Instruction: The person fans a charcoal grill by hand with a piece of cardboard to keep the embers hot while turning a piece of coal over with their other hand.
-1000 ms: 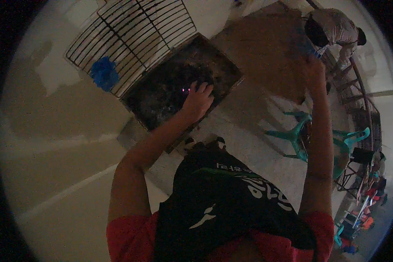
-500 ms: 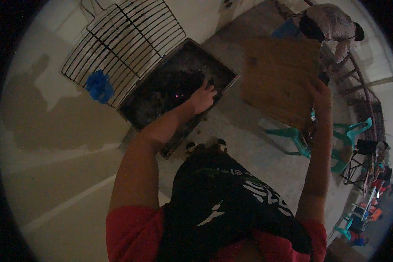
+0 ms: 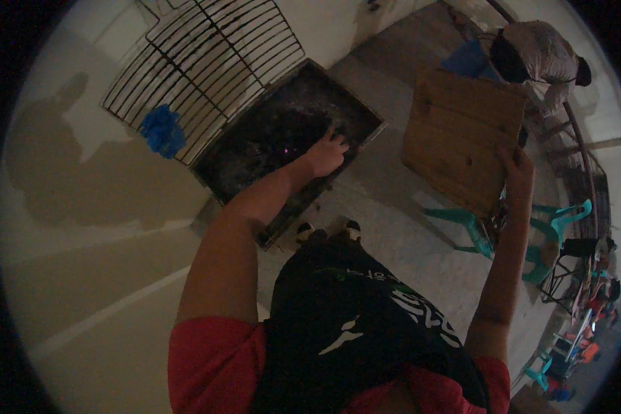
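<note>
My right hand (image 3: 519, 169) grips the edge of a flat brown cardboard sheet (image 3: 462, 134), fingers on one face, at the right of the metal tray. My left hand (image 3: 328, 153) reaches over the near right part of the black, soot-covered metal tray (image 3: 372, 125). Its fingers are apart, one stretched out, and I see nothing held in them. Dark, charcoal-like matter (image 3: 276, 124) lines the tray, with a small pinkish glow near its middle. Against the wall behind leans a black wire grill rack (image 3: 207, 69), a crumpled blue plastic bag (image 3: 163, 131) on its lower corner.
Green plastic stools (image 3: 472, 231) stand on the concrete floor at the right. Farther back are a bulging sack (image 3: 541, 58) and a blue object (image 3: 469, 61). A pale wall (image 3: 103, 179) borders the left side. Several people and tables show at the far right.
The cardboard sheet, blurred before, is now sharper and has shifted right and down with my right hand. My left hand stays over the tray, and the view has moved slightly.
</note>
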`<act>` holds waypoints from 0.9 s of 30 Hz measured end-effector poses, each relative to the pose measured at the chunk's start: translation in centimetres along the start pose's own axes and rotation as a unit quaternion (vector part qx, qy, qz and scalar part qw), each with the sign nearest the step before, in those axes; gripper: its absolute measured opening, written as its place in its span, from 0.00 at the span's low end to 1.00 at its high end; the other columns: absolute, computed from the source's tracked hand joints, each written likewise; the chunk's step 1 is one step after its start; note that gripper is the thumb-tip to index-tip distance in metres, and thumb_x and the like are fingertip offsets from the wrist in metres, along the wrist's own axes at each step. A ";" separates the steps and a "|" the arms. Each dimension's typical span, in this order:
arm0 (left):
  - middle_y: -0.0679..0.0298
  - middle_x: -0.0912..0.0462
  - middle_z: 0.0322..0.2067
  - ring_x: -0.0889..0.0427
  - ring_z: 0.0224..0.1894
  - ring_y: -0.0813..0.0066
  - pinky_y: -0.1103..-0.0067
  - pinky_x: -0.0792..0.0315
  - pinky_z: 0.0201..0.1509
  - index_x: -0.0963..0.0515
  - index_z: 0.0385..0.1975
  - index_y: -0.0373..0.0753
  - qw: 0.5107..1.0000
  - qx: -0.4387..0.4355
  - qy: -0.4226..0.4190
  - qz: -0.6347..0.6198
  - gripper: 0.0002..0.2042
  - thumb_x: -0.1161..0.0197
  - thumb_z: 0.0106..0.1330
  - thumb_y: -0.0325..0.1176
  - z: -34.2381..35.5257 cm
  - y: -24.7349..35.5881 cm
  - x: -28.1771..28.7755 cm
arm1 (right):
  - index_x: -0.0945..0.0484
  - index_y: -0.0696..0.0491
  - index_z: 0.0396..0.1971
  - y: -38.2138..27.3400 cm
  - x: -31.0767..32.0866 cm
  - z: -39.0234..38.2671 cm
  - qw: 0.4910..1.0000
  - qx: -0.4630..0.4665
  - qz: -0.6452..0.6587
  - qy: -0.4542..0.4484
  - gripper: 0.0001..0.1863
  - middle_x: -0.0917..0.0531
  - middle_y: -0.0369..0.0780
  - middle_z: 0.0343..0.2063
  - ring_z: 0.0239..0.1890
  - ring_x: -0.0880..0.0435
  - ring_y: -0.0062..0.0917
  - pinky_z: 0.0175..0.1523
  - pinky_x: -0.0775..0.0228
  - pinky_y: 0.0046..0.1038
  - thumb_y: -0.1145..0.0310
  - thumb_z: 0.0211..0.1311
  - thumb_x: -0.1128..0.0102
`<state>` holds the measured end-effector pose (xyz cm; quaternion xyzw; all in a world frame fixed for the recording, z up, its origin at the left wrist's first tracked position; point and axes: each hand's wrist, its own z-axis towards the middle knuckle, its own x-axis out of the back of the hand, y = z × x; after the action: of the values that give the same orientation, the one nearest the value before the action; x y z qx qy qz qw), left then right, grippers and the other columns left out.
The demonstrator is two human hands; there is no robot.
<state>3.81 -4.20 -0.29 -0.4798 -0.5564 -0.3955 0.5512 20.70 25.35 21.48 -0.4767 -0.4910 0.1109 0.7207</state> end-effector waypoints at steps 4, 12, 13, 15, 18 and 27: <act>0.59 0.31 0.36 0.37 0.49 0.59 0.54 0.52 0.57 0.23 0.16 0.39 1.000 -0.005 0.005 -0.002 0.07 0.48 0.44 0.31 0.2 -0.1 0.0 | 0.30 0.64 0.38 -0.6 -0.3 -0.1 1.000 -0.008 0.024 -0.002 0.20 0.24 0.42 0.34 0.36 0.27 0.20 0.41 0.37 0.21 0.63 0.50 0.46; 0.59 0.30 0.39 0.39 0.51 0.57 0.53 0.54 0.56 0.23 0.20 0.37 0.999 0.000 0.023 -0.023 0.08 0.50 0.47 0.31 1.6 -1.1 -1.6 | 0.28 0.63 0.37 -0.2 -0.5 0.3 1.000 0.006 0.005 0.002 0.19 0.23 0.40 0.31 0.33 0.27 0.19 0.40 0.37 0.21 0.63 0.50 0.45; 0.59 0.30 0.40 0.39 0.51 0.56 0.53 0.54 0.56 0.24 0.21 0.37 0.999 0.005 0.013 -0.029 0.08 0.50 0.47 0.31 1.8 -1.2 -1.4 | 0.28 0.63 0.36 -0.3 -0.5 0.3 1.000 0.010 -0.005 0.003 0.19 0.23 0.39 0.30 0.33 0.27 0.19 0.40 0.37 0.20 0.63 0.50 0.45; 0.58 0.31 0.42 0.41 0.52 0.56 0.53 0.54 0.56 0.23 0.22 0.37 0.998 -0.003 -0.050 -0.037 0.08 0.49 0.46 0.32 2.0 -1.6 -0.2 | 0.28 0.63 0.36 -0.5 -0.5 0.1 1.000 0.017 -0.002 0.007 0.19 0.23 0.39 0.31 0.33 0.27 0.18 0.40 0.37 0.20 0.63 0.50 0.45; 0.57 0.33 0.44 0.41 0.53 0.56 0.53 0.54 0.56 0.23 0.22 0.39 0.996 -0.016 -0.080 -0.042 0.08 0.47 0.45 0.32 1.6 -1.9 0.9 | 0.28 0.63 0.35 -0.7 -0.6 -0.1 1.000 0.020 -0.003 0.014 0.18 0.23 0.39 0.31 0.33 0.28 0.18 0.40 0.37 0.20 0.63 0.50 0.45; 0.59 0.31 0.38 0.37 0.49 0.58 0.55 0.57 0.59 0.23 0.19 0.42 0.999 -0.034 -0.013 0.000 0.06 0.47 0.43 0.31 1.6 -1.3 -0.8 | 0.27 0.62 0.34 -0.9 -1.1 0.0 0.999 -0.005 0.033 -0.004 0.17 0.23 0.39 0.30 0.32 0.28 0.18 0.39 0.36 0.20 0.63 0.50 0.45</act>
<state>2.17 -3.05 -1.11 -0.5035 -0.5500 -0.4079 0.5269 19.87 24.23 21.52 -0.4960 -0.4778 0.1342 0.7125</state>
